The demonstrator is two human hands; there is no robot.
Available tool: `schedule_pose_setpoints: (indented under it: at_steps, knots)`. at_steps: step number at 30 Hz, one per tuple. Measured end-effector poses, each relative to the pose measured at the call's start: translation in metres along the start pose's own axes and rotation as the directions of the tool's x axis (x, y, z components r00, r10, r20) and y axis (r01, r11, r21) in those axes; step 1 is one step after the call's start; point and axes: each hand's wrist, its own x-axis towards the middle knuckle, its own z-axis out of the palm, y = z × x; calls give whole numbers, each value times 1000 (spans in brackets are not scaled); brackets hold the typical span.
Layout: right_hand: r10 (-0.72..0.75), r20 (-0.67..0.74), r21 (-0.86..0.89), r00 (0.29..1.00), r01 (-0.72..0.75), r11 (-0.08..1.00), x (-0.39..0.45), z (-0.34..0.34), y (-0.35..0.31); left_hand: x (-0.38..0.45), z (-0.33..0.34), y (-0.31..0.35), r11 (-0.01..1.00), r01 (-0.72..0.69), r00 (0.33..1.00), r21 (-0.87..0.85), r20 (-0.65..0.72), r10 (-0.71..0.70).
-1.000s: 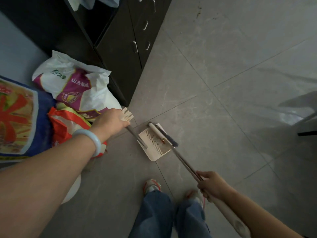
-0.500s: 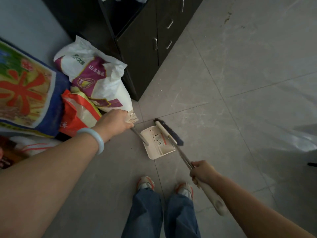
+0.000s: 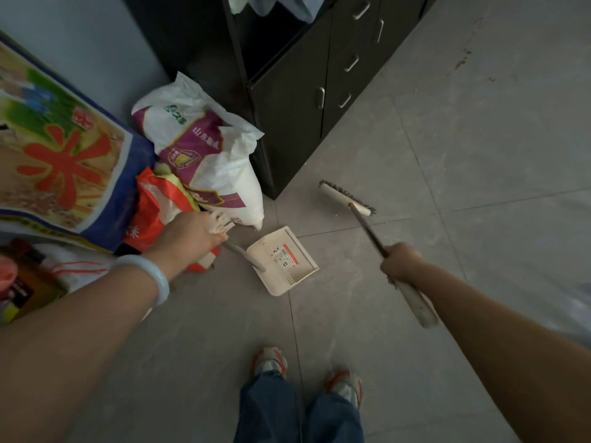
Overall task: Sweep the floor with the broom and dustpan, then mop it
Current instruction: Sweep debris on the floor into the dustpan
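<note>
Dustpan (image 3: pixel 283 262) cream, label with orange stripe. Broom (image 3: pixel 347 198) head cream, bristles dark grey. Cabinet (image 3: pixel 307 91) black. Floor (image 3: pixel 479 155) grey tile. Sack (image 3: pixel 204 161) white and purple; big bag (image 3: pixel 57 155) blue-edged with red character. Bangle (image 3: pixel 150 276) pale white.

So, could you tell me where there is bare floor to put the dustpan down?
Bare tile lies right of the dustpan, between the broom head and the shoes, and beyond the broom along the black cabinet. Left is crowded: the white sack, the orange bag and the blue sack are packed against the wall.
</note>
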Motion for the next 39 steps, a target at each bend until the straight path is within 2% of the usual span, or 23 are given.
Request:
schedule_pose_setpoints:
  at_steps: [5, 8, 11, 16, 21, 25, 31, 35, 39]
  knots:
    - [43, 147, -84, 988, -31, 996, 9, 31, -18, 21, -11, 1, 998, 24, 999, -62, -31, -26]
    - [10, 229, -6, 973, -9, 1000, -18, 37, -6, 23, -17, -9, 997, 14, 999, -71, -46, -17]
    - [-42, 161, 88, 986, 28, 996, -34, 27, 6, 29, -18, -16, 999, 6, 999, -52, -41, -8]
    - [-176, 7, -146, 984, 175, 974, -3, 16, -19, 43, -24, -17, 995, 74, 997, -71, -22, -76]
    - [-170, -70, -148, 983, 159, 976, 49, 26, -50, 46, -27, -9, 992, 84, 996, -92, -7, -85]
    - [-98, -49, -91, 994, 94, 991, 70, 31, -75, 45, -27, -5, 995, 71, 997, -66, -8, -72]
    - [-32, -36, -110, 999, 28, 994, 94, 32, -104, 48, -25, -6, 992, 87, 995, -90, -33, -91]
    - [-56, 122, -100, 991, 69, 993, 107, 37, -110, 51, -24, -9, 995, 73, 996, -70, -37, -76]
    - [-59, 103, -229, 993, 81, 970, 84, 65, -82, 50, -26, -11, 997, 71, 997, -43, -13, -72]
